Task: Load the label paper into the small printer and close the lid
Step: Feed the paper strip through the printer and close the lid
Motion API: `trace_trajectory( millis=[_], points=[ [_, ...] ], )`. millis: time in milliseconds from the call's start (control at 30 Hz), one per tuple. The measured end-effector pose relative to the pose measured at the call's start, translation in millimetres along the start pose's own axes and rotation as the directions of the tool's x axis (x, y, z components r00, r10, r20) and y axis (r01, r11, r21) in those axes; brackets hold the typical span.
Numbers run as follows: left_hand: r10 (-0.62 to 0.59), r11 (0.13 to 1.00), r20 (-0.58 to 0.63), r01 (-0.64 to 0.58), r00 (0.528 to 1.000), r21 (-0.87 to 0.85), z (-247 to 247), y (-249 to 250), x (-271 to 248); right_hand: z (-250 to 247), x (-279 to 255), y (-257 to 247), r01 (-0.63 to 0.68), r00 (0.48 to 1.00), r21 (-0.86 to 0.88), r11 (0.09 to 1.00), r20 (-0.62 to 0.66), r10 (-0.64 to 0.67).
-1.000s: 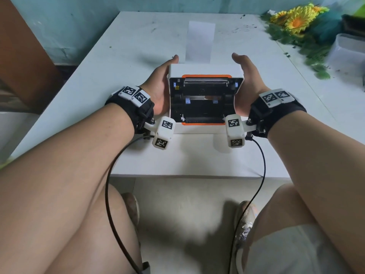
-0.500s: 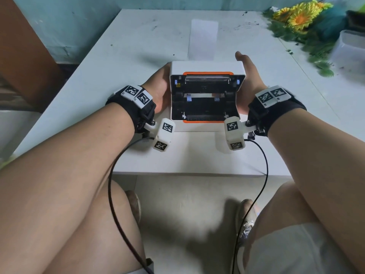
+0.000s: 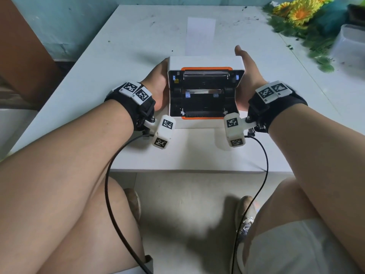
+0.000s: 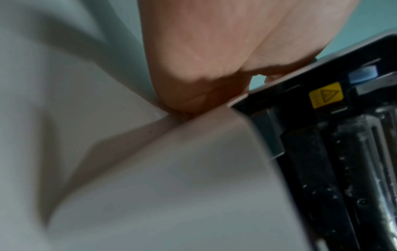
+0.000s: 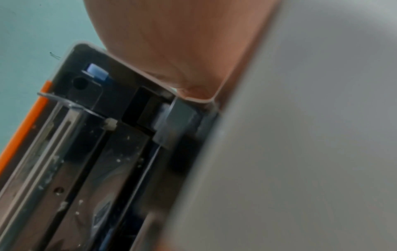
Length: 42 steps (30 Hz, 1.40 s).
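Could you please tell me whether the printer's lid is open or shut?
Open: the printer shows its black inner bay, and its lid stands raised behind.

White table (image 3: 94, 76); printer (image 3: 205, 61), label paper (image 3: 200, 34)

Printer (image 3: 205, 91) pulled slightly nearer; left thumb apparently dropped behind.

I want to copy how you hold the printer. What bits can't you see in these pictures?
- Fingers of the left hand: head view, hidden behind the printer; left wrist view shows only the palm.
- Fingers of the right hand: same; only the thumb shows.
- Label paper: its near end is hidden behind the printer's open lid.
- Yellow sticker: writing too blurred.
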<state>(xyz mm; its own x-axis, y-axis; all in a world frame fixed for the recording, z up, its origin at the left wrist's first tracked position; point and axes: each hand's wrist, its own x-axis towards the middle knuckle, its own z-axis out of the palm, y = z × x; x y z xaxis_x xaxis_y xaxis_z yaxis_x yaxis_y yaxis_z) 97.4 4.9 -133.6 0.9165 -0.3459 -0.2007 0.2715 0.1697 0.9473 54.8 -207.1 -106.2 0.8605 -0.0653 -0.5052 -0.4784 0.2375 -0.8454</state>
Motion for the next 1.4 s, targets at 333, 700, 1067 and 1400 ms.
trace_trajectory(
  millis=[333, 700, 1067, 1400],
  points=[
    [-0.06, 0.998, 0.005, 0.06, 0.998, -0.001, -0.9, -1.5, 1.9, -2.8, 14.8, 2.7, 0.052, 0.996, 0.004, 0.999, 0.068, -0.052],
    [-0.023, 1.0, -0.027, 0.023, 0.999, -0.012, -0.4, -1.9, 3.5, -5.5, 14.8, 3.6, 0.013, 0.994, 0.05, 0.999, 0.112, -0.019],
    [-0.046, 0.999, -0.026, 0.045, 0.999, -0.015, -1.6, -2.6, 4.6, -8.7, 20.3, 4.2, 0.017, 0.997, 0.056, 0.998, 0.073, -0.021],
    [-0.041, 0.999, -0.022, 0.041, 0.999, -0.035, -2.9, -3.1, 6.2, -8.5, 31.6, 2.7, 0.045, 0.995, 0.028, 0.999, 0.092, -0.047]
  ],
)
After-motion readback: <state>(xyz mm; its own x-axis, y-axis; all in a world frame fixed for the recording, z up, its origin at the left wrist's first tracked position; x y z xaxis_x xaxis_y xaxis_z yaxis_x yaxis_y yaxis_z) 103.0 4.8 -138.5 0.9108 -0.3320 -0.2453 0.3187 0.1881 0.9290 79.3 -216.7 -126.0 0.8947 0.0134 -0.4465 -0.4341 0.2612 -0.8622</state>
